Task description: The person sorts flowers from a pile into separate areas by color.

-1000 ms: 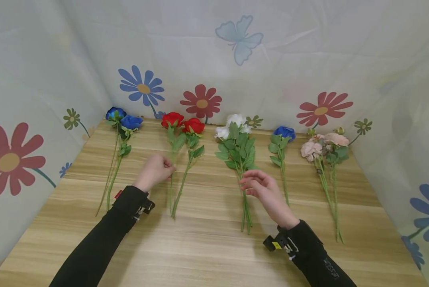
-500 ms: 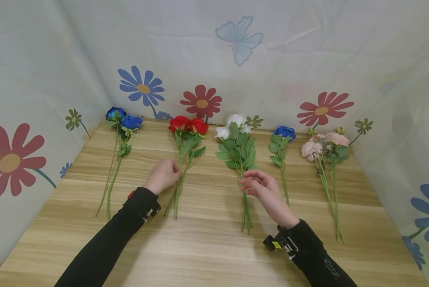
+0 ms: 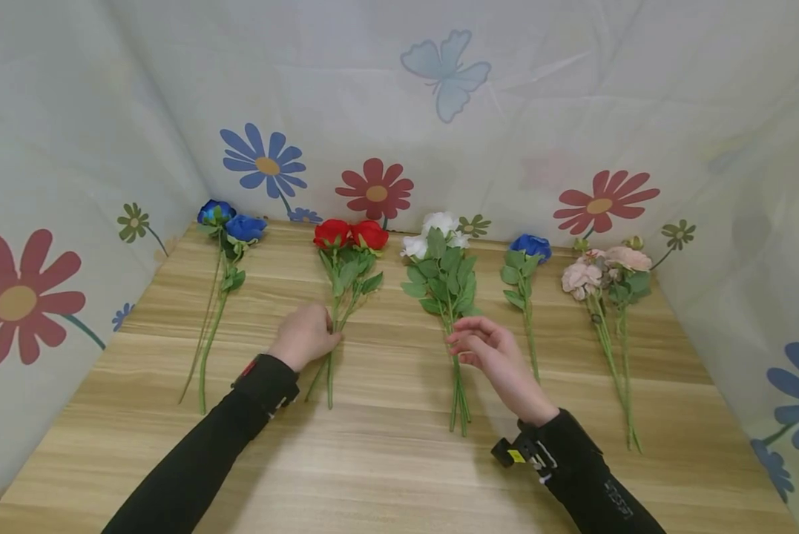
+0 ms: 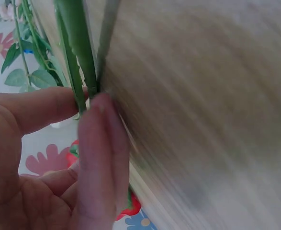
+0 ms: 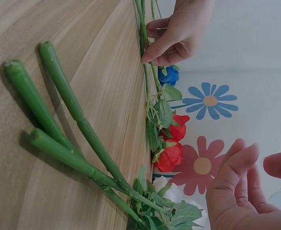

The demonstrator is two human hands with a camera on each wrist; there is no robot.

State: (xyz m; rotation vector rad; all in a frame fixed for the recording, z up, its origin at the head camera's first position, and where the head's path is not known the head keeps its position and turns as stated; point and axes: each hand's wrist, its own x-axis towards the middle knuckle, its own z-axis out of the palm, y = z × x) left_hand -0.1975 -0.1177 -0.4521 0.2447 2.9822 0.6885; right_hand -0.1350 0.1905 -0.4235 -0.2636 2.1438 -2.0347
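Note:
Two red roses (image 3: 351, 235) lie side by side on the wooden table, their green stems crossing lower down. My left hand (image 3: 303, 336) pinches the red roses' stems; the left wrist view shows the green stems (image 4: 75, 43) between thumb and fingers. Close over the stems of the white flowers (image 3: 441, 225), my right hand (image 3: 495, 363) hovers with loosely bent fingers. In the right wrist view those fingers (image 5: 231, 182) hold nothing, apart from the cut stem ends (image 5: 59, 143) on the table. The red blooms (image 5: 171, 155) show there too, beyond the left hand (image 5: 181, 38).
Two blue flowers (image 3: 242, 228) lie at the left on the wooden table (image 3: 386, 475). Right of the white bunch are a single blue flower (image 3: 530, 247) and a pale pink bunch (image 3: 602, 268). A flower-printed cloth (image 3: 306, 81) stands behind and at both sides.
The left red rose has moved right against the other, and their stems now cross. My left hand has shifted right and slightly nearer. The right hand has stayed in place.

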